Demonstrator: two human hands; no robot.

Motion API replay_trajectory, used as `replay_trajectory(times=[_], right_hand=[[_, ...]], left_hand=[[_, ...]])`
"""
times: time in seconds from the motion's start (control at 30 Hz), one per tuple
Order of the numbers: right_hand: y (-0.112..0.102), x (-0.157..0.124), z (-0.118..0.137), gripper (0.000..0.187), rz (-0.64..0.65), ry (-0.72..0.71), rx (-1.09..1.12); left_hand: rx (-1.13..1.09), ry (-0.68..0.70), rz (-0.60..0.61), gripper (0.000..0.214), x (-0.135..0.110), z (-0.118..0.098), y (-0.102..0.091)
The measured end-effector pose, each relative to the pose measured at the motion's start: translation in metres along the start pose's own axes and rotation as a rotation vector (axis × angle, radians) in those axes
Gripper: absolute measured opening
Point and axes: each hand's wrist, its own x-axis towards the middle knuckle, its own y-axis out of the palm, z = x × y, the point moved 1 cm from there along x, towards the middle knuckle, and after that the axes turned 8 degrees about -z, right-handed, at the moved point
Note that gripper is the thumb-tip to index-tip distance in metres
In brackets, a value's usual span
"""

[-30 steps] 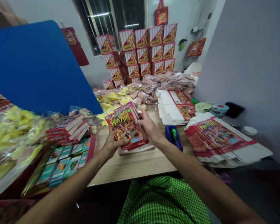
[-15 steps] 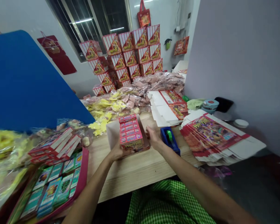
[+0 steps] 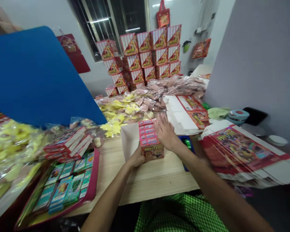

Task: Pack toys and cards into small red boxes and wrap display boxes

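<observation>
A red printed box (image 3: 152,151) stands on the wooden table in front of me, several small pink-and-red packs (image 3: 148,131) lined up in its top. Its white flap (image 3: 130,141) sticks out to the left. My left hand (image 3: 137,158) grips the near left corner of the box, fingers partly hidden behind it. Against its right side and top edge lies my right hand (image 3: 165,132), fingers stretched out. Just right of the box, partly under my right forearm, is a blue tape dispenser (image 3: 188,146) with green tape.
Flat red-and-white cartons (image 3: 246,145) lie in stacks at the right. A pink-rimmed tray (image 3: 95,174) of green card packs sits left, beside red boxes (image 3: 65,143). Behind are bagged yellow pieces (image 3: 122,111), bagged pink pieces (image 3: 157,93), stacked boxes (image 3: 147,58) and a blue panel (image 3: 38,77).
My right hand has moved from beside the box onto its right side, fingers now extended. The red right-hand flap has folded up against the box. The view has shifted left.
</observation>
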Motion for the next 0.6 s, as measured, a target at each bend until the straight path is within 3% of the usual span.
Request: replay_trajectory(times=[0.07,0.13,0.2,0.27,0.33,0.4,0.43,0.5,0.53,0.6], right_hand=[[0.013,-0.001,0.011,0.069,0.081,-0.259,-0.311],[0.023,-0.002,0.005,0.07,0.159,-0.496,-0.699],[0.029,0.002,-0.013,0.067,0.197,-0.537,-0.954],[0.032,0.009,-0.029,0.065,0.292,-0.595,-1.089],[0.037,0.011,-0.034,0.069,0.241,-0.622,-1.119],[0.054,0.005,-0.024,0.076,0.177,-0.644,-1.03],[0.069,0.0,-0.017,0.079,0.185,-0.644,-0.94],[0.111,-0.01,-0.003,0.08,0.322,-0.554,-0.673],[0.138,-0.012,0.002,0.078,0.416,-0.425,-0.499],[0.194,-0.012,0.003,0.068,0.562,-0.025,-0.125]], left_hand=[[0.004,0.034,-0.024,0.097,-0.002,-0.003,0.008],[0.045,0.105,-0.088,0.115,-0.005,-0.008,0.011],[0.153,0.203,-0.155,0.12,-0.012,-0.018,0.003],[0.208,0.199,-0.394,0.095,-0.026,-0.038,-0.023],[0.196,0.157,-0.83,0.057,-0.05,-0.07,-0.069],[0.169,0.157,-1.098,0.039,-0.076,-0.11,-0.129],[0.142,0.132,-1.188,0.036,-0.088,-0.128,-0.163],[0.065,0.036,-1.307,0.037,-0.106,-0.155,-0.228],[0.026,-0.024,-1.333,0.037,-0.112,-0.162,-0.255],[-0.049,-0.168,-1.316,0.037,-0.119,-0.163,-0.295]])
